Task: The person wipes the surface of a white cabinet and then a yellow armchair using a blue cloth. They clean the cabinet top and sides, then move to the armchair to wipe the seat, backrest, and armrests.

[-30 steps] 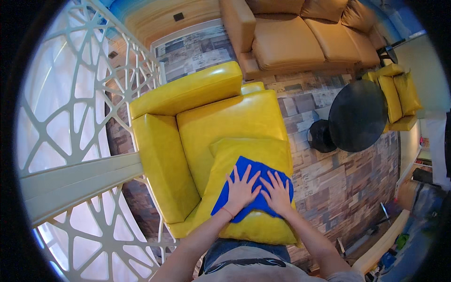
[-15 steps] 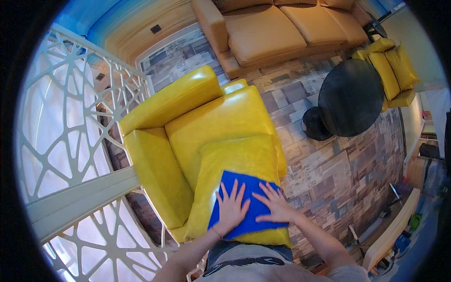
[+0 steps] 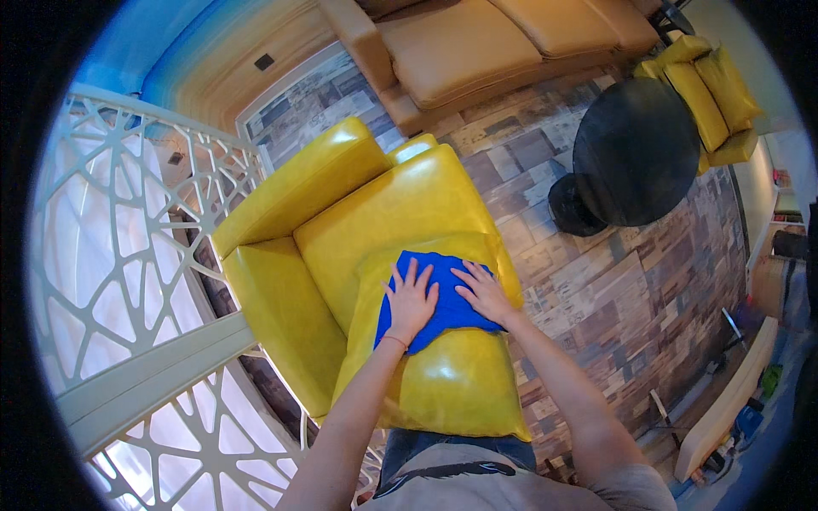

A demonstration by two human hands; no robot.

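Blue cloth (image 3: 443,294) under both hands (image 3: 447,296)

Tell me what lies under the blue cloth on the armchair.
The blue cloth lies on the yellow seat cushion of the armchair. The left hand and right hand press flat on it. The cushion beneath it is hidden.

Under your flat palms the cloth (image 3: 443,294) was solid blue, on a glossy yellow seat cushion (image 3: 443,383). Beyond your fingertips the armchair (image 3: 341,221) was the same yellow, the sofa (image 3: 477,43) tan, the round table (image 3: 635,153) black.
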